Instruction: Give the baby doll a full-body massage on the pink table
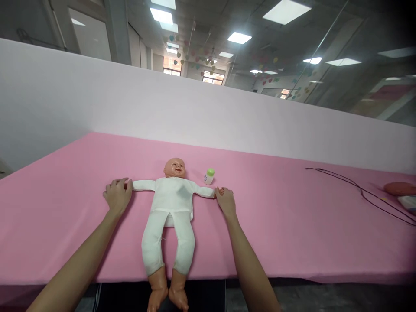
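A baby doll [173, 197] in white clothes lies on its back on the pink table cover, arms spread wide, its bare feet past the front edge. My left hand [117, 196] is closed round the doll's hand at the left, beside the cuff. At the right, my right hand [225, 201] pinches the doll's other hand between thumb and fingers. Just above that sleeve stands a small white bottle [209, 177] with a green cap. A grey patch marks the doll's chest.
The pink table [276, 225] ends at a low white wall [208, 117] behind. A dark cable [354, 182] runs across the right side. Near the right edge lie an orange-brown object [399, 188] and a white item [408, 202].
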{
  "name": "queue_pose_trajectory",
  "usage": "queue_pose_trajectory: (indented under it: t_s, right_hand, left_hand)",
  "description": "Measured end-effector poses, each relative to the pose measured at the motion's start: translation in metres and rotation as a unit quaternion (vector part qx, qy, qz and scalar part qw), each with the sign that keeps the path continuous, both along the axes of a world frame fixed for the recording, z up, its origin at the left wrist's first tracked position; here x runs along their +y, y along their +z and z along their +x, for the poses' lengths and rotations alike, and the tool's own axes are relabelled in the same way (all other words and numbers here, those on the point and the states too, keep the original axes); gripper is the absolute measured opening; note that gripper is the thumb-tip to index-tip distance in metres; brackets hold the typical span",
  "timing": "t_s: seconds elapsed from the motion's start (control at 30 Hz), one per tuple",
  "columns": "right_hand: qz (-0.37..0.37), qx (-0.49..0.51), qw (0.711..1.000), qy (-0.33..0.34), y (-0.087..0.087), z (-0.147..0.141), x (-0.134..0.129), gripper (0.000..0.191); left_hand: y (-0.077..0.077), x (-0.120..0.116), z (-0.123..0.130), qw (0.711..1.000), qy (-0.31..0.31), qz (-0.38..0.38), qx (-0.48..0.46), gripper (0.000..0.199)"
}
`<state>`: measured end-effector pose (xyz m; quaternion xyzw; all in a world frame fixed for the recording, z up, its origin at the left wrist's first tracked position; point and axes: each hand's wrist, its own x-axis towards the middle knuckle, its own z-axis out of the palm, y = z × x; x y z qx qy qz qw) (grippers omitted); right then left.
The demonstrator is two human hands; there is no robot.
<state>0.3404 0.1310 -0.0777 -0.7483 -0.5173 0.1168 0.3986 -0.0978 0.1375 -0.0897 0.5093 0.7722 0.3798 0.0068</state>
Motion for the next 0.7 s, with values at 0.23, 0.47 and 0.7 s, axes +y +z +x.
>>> queue_pose_trajectory:
  t_s: [0.23, 0.47, 0.7]
  right_hand:
    - [0.038, -0.05, 0.997, 0.041, 0.033, -0.003, 0.01, 0.051]
    - [0.122, -0.142, 0.966, 0.177, 0.019, -0.019, 0.061, 0.06]
    - [0.104, -0.147, 0.957, 0.226, 0.002, -0.011, 0.076, 0.067]
  left_hand:
    - [0.064, -0.009, 0.091, 0.903, -0.355, 0.19, -0.147, 0.037]
    - [0.082, 0.044, 0.236, 0.676, -0.397, -0.107, -0.611, 0.057]
    - [0.073, 0.082, 0.28, 0.657, -0.372, -0.165, -0.635, 0.064]
